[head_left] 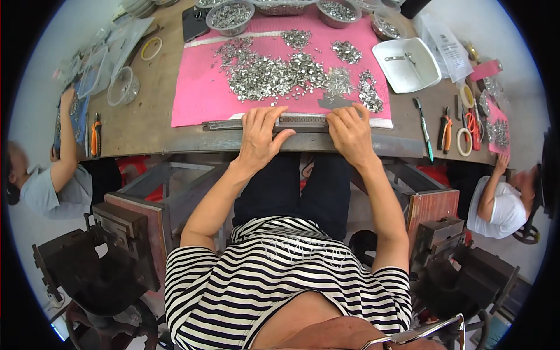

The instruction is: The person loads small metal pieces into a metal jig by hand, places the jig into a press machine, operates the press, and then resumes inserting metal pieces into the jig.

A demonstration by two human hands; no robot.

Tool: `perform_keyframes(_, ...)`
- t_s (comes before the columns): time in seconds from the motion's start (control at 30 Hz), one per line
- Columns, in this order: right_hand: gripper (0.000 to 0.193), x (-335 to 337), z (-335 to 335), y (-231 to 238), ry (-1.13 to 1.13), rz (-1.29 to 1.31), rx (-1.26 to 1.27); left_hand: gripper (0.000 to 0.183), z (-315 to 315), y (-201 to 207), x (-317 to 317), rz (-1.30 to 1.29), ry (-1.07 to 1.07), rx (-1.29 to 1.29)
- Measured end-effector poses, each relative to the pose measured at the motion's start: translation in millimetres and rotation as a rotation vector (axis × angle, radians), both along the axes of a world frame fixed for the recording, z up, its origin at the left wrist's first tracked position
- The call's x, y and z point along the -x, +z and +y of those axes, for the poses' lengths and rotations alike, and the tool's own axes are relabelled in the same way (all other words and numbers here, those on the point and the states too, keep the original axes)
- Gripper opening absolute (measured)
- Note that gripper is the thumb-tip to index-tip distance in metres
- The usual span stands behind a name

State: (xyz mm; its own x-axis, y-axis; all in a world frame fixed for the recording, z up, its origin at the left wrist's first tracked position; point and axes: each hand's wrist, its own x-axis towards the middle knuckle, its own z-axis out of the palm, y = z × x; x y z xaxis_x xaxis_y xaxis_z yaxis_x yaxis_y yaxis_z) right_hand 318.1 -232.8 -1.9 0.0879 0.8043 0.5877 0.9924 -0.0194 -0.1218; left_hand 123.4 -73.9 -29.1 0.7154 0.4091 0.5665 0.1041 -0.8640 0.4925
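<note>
A slotted metal bar [302,121] lies along the front edge of the bench, with small pieces in its middle row. Over its left part sits my left hand [256,140], fingers bent on the far side and thumb stretched along the near side. Further right, my right hand [353,134] holds the bar with curled fingers; its fingertips are partly hidden. Just beyond the bar, a large heap of small shiny metal pieces [274,76] covers a pink mat [195,87]. A pile of thin clear or silvery pieces [339,83] and a grey flat piece [332,102] lie near my right fingers.
Bowls of metal parts [230,29] line the back. A white tray [396,76], toothbrush [423,125] and orange-handled pliers [446,131] lie right; tape [151,48] and a clear cup [119,96] left. Co-workers sit at left [52,181] and right [501,204].
</note>
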Motion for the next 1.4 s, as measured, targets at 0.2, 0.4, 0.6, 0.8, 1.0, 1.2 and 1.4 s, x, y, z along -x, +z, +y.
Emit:
perform_keyframes(0.2, 0.016, -29, 4, 26, 0.134, -0.038, 0.004, 0.058, -2, -2, -1, -0.025, 0.001, 0.012)
perform_keyframes(0.4, 0.015, -95, -10, 27, -0.497, -0.079, -0.197, 0.052, -3, -3, 2, -0.027, 0.030, -0.022)
perform_keyframes(0.6, 0.011, -64, -29, 0, -0.365, 0.180, -0.070, 0.046, -3, 1, -1, 0.003, 0.031, -0.006)
perform_keyframes(0.8, 0.011, -55, -27, -2, -0.387, 0.125, -0.021, 0.036, -4, 15, -19, -0.060, -0.058, -0.033)
perform_keyframes(1.0, 0.010, -49, -26, -15, -0.411, 0.140, -0.043, 0.023, -16, 19, -39, -0.112, -0.119, -0.009)
perform_keyframes(1.2, 0.012, -48, -20, -14, -0.429, 0.140, -0.072, 0.020, -22, 15, -43, -0.121, -0.143, 0.002)
perform_keyframes(1.4, 0.013, -52, -16, -12, -0.416, 0.143, -0.038, 0.022, -21, 12, -45, -0.152, -0.139, 0.017)
